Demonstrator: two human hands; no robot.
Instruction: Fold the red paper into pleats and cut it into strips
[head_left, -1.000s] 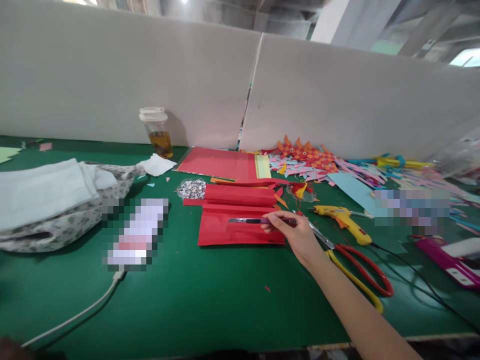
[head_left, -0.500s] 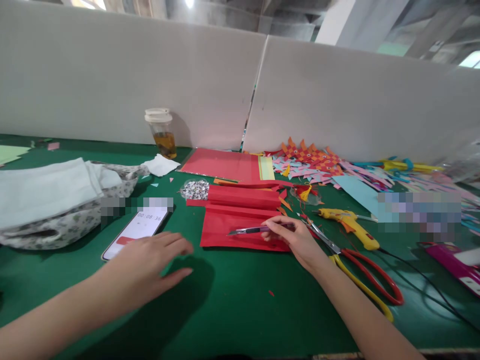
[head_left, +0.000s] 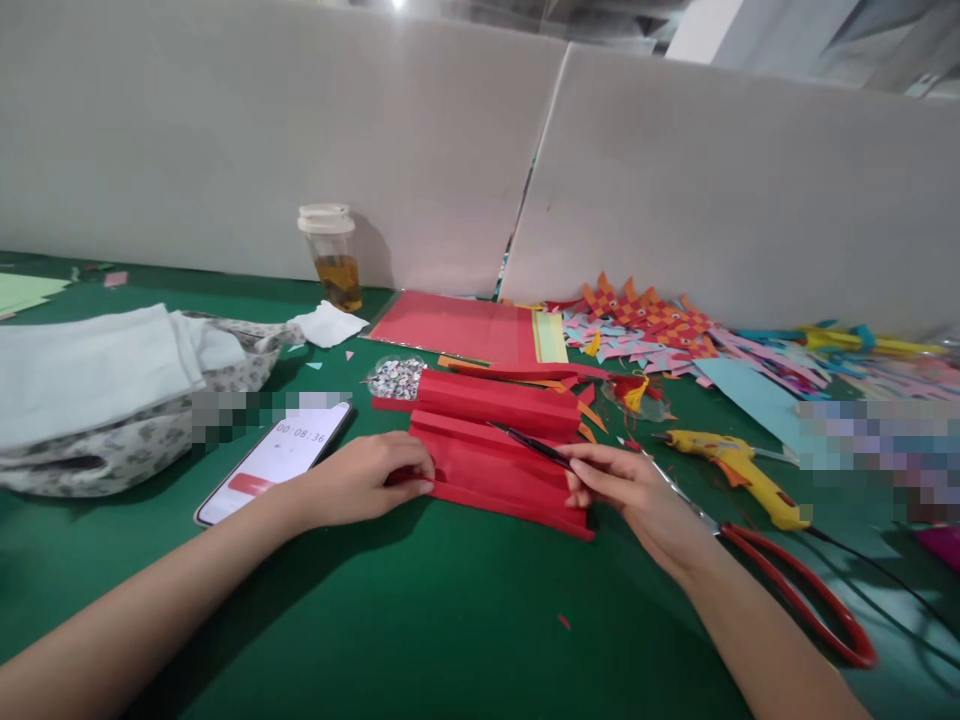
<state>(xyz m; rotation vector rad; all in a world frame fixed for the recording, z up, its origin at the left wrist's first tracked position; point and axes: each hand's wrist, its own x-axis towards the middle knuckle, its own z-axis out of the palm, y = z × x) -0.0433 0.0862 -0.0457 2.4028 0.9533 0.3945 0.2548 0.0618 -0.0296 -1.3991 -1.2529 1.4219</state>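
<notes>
A folded red paper sheet [head_left: 499,475] lies before me with raised creases along its length. My left hand [head_left: 379,478] is closed, thumb and fingers pinching the sheet's left edge. My right hand [head_left: 626,490] grips a slim, dark, pen-like craft knife [head_left: 529,443], its pointed tip aimed up and left over the sheet. The lower fingers of that hand touch the sheet's right end. Just behind lies another folded red paper piece [head_left: 499,398], with a clear bag of small googly eyes [head_left: 396,378] at its left end.
To the right lie large red-handled scissors [head_left: 799,590] and a yellow glue gun [head_left: 739,475] with a cable. On the left are a phone [head_left: 277,460] and white cloth [head_left: 97,360]. A lidded cup [head_left: 334,260], red sheets [head_left: 465,325] and woven orange paper fish [head_left: 649,315] stand or lie behind.
My left hand has moved right and closed on the sheet's left edge. My right hand has turned the knife tip upward and reached the right end. The sheet now sits slightly turned, its front edge folded up.
</notes>
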